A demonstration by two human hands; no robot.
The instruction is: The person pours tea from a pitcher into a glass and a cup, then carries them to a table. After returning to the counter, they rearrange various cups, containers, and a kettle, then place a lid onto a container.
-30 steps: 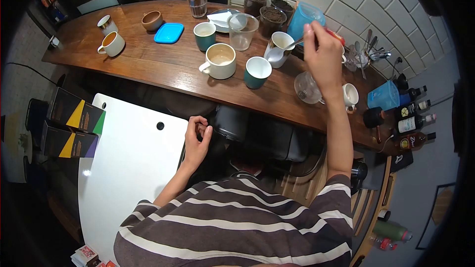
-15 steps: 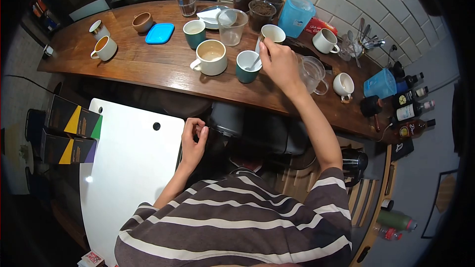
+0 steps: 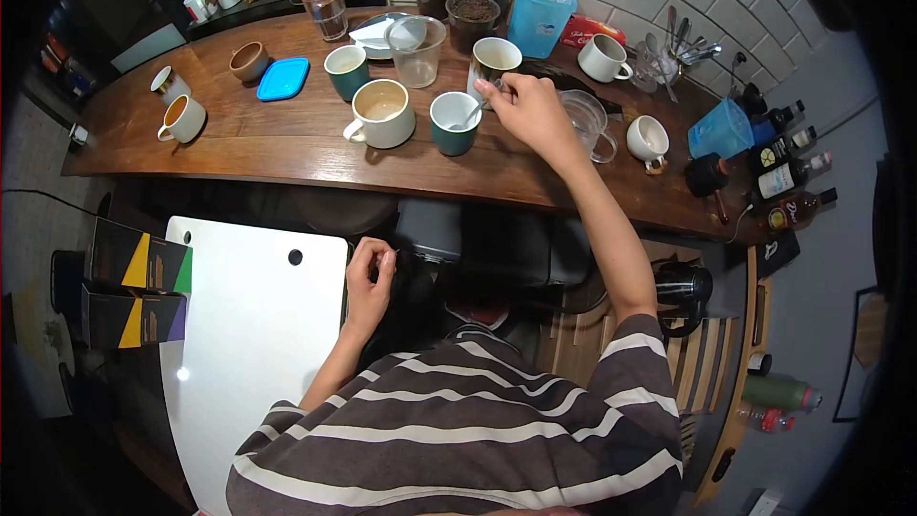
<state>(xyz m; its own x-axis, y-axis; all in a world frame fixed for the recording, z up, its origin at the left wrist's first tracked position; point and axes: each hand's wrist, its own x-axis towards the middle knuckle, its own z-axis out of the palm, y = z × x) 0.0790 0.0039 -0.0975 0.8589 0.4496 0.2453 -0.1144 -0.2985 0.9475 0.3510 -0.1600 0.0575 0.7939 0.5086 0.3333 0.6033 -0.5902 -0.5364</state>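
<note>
My right hand [image 3: 523, 107] is closed in a pinch on the handle end of a spoon [image 3: 471, 116]. The spoon's lower end rests inside a teal cup with a white inside [image 3: 452, 138], which stands near the counter's front edge. Just behind my fingers is a white and gold cup [image 3: 496, 55]. A large cream mug [image 3: 384, 116] stands left of the teal cup, and another teal cup [image 3: 347, 76] is behind that mug. My left hand [image 3: 370, 272] hangs over the edge of the white table with its fingers curled; whatever they hold, if anything, is hidden.
On the wooden counter [image 3: 287, 155] stand a clear plastic cup [image 3: 416, 62], a glass jug [image 3: 585, 119], a small white cup [image 3: 648, 139] and a blue lid [image 3: 283, 79]. Bottles [image 3: 783, 177] line the right end. Dark boxes [image 3: 134, 315] are beside the white table [image 3: 258, 344].
The view has shifted, so the counter items appear further left. My right hand still pinches the spoon, whose angle in the teal cup has changed. My left hand's fingers look more curled.
</note>
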